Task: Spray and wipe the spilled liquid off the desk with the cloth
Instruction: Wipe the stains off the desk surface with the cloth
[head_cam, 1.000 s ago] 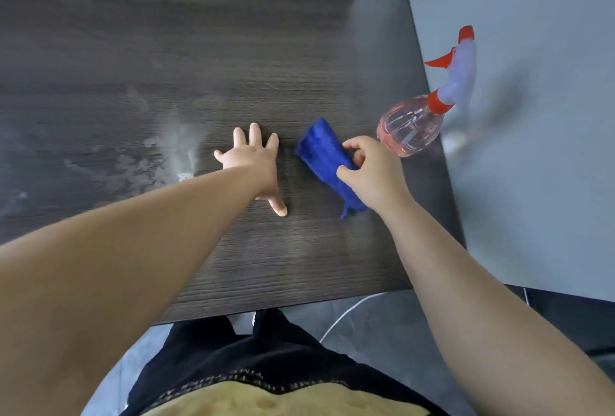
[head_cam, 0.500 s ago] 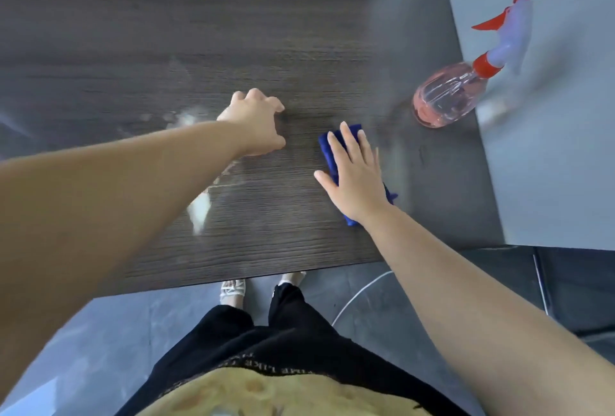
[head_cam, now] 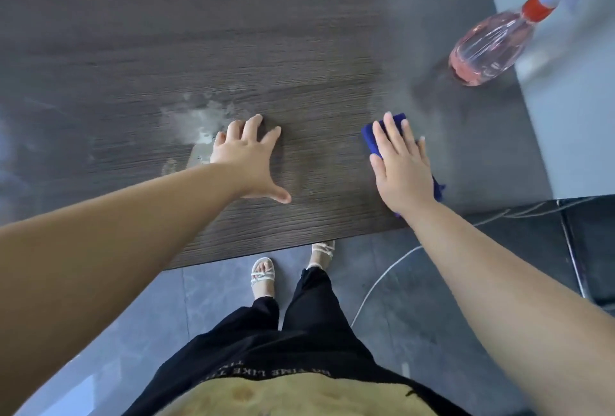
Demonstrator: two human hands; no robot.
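A blue cloth (head_cam: 372,141) lies on the dark wood desk (head_cam: 233,33) near its right front corner. My right hand (head_cam: 401,167) presses flat on the cloth with straight fingers and covers most of it. My left hand (head_cam: 248,159) rests spread on the desk to the left, fingers splayed. A pale wet patch of spilled liquid (head_cam: 196,122) glistens just left of my left hand's fingers. A clear spray bottle (head_cam: 486,53) with pink liquid and a red trigger stands at the desk's right edge, beyond the cloth.
The desk's front edge (head_cam: 283,249) runs just before my feet in white sandals. A grey wall or panel (head_cam: 565,99) borders the desk on the right. A white cable (head_cam: 376,282) lies on the dark tiled floor below.
My right hand went from pinching the cloth to pressing flat on it. My left hand curled, then spread flat again. The view tilted down, showing the floor and my feet.
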